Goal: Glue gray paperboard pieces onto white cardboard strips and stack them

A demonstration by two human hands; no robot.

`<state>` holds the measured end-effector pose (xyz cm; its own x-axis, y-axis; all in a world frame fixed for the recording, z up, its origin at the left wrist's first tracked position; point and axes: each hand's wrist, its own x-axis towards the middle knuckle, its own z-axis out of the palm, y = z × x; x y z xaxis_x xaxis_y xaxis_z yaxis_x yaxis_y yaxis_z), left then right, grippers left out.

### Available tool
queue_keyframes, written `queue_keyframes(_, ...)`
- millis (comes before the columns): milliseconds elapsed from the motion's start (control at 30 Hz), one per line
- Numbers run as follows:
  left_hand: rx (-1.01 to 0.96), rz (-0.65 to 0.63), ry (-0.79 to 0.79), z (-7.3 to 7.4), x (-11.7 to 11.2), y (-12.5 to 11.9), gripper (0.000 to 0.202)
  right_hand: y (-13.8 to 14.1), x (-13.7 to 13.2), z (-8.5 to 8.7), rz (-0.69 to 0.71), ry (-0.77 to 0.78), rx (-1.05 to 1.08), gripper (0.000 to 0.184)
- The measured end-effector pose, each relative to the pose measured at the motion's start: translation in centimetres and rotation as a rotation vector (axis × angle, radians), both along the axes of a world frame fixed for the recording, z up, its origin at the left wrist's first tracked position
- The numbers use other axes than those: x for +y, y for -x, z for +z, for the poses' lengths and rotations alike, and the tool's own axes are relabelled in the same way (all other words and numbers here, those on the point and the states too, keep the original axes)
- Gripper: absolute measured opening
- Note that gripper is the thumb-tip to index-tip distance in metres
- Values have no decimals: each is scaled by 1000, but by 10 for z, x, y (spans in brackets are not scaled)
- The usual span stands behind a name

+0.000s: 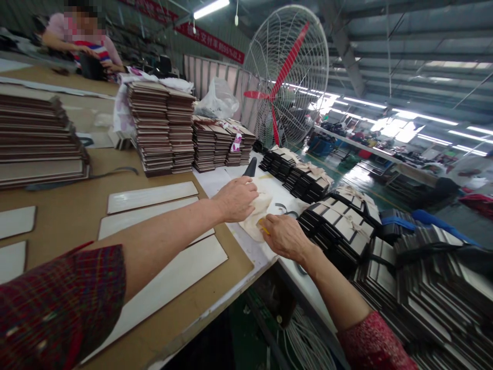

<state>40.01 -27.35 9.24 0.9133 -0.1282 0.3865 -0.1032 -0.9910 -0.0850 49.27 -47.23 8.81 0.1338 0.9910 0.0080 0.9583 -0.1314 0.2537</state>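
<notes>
My left hand (236, 199) reaches across the brown board, its fingers curled over a cream-coloured cloth (252, 226) on the white tabletop. My right hand (287, 236) is closed on a small yellow object (265, 224), of which only the end shows at the cloth's near edge; its kind is hidden by the fingers. Dark loops, perhaps scissor handles (287, 209), lie just beyond that hand. A dark tapered object (251, 168) stands behind my left hand. Under my left forearm, long white strips (152, 197) with dark edges lie flat.
Tall stacks of dark-edged pieces (150, 128) stand behind the brown board (234, 267), with another stack (38, 139) at left. Tied black-and-cream bundles (339, 221) crowd the right side. A large caged fan (288, 77) rises behind. A co-worker (82, 46) handles something black at the far left.
</notes>
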Motion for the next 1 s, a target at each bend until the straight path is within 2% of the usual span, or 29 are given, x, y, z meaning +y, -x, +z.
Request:
queue_keyframes(100,-45,29,-27,-1,0,2,27,-7,0,2,-122,-66,127,27)
queue_keyframes(233,-61,57,-21,-4,-3,2,24,-19,-6,1,-199,-242,404,29)
queue_keyframes(433,-53,83,-1,-6,-6,-1,24,-31,-22,-10,-425,-496,1165,32)
queue_keyframes(500,-47,86,1,-6,-6,0,24,-33,-23,-14,-494,-590,1300,33)
queue_keyframes(600,-37,89,1,-5,-8,0,24,-38,-20,-16,-553,-655,1285,30)
queue_keyframes(700,-24,97,5,-4,-10,-1,24,-37,-14,-11,-552,-625,1195,24)
queue_keyframes(767,-3,108,7,-2,-11,0,26,-29,-13,-5,-495,-624,1079,22)
queue_keyframes(833,31,132,0,4,-12,8,32,-18,-16,0,-381,-623,903,24)
queue_keyframes(900,60,162,-1,11,-11,24,40,-8,-27,4,-284,-626,773,29)
queue_keyframes(1000,64,192,38,18,-4,70,48,-8,-48,6,-378,-781,872,28)
